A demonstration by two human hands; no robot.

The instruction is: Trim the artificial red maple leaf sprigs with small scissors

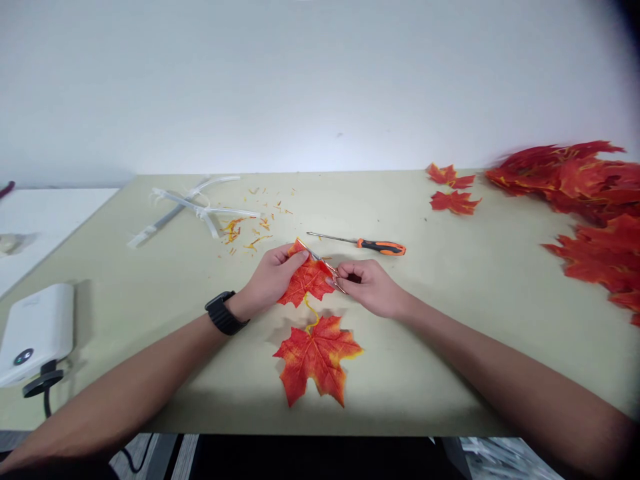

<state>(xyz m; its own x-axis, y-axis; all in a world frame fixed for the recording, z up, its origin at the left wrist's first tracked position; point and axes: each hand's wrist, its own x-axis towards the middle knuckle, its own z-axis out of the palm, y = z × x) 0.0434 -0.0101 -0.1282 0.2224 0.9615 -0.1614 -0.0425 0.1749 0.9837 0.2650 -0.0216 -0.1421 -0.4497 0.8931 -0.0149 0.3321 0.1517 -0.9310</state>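
My left hand (274, 273), with a black watch on its wrist, pinches the upper left part of a red maple leaf (306, 281) between thumb and fingers. Small metal scissors (327, 268) are held in my right hand (371, 285), their blades lying along the leaf's upper right edge. A yellow stem joins this leaf to a second red and orange leaf (320, 357), which lies flat on the table nearer to me.
A screwdriver (383, 247) lies just beyond my right hand. Yellow and orange scraps (233, 230) lie beside clear plastic strips (183, 207). A small leaf pair (455, 202) and a large leaf pile (575, 180) are at right, a white power bank (40, 327) at left.
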